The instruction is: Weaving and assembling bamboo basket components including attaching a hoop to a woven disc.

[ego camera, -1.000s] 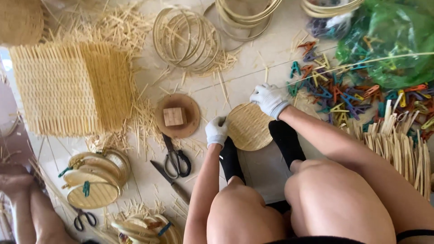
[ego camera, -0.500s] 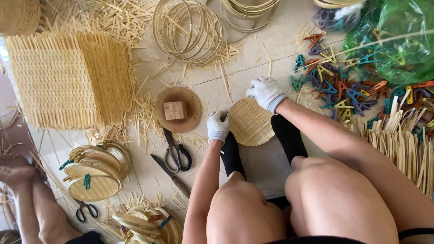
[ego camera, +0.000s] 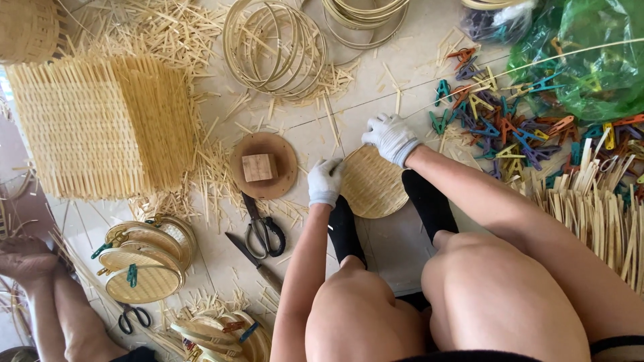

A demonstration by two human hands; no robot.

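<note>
I see both gloved hands on a round woven bamboo disc [ego camera: 372, 182] lying flat on the tiled floor [ego camera: 402, 67] between my feet in black socks. My left hand [ego camera: 325, 181] grips the disc's left edge with curled fingers; my right hand [ego camera: 389, 137] presses on its upper right rim, fingers bent over the edge. Just left of the disc sits a round wooden mould with a small block [ego camera: 263, 165], and black scissors [ego camera: 263, 228] lie below it. Coloured clips [ego camera: 490, 127] are scattered to the right, bamboo hoops [ego camera: 275, 47] above.
</note>
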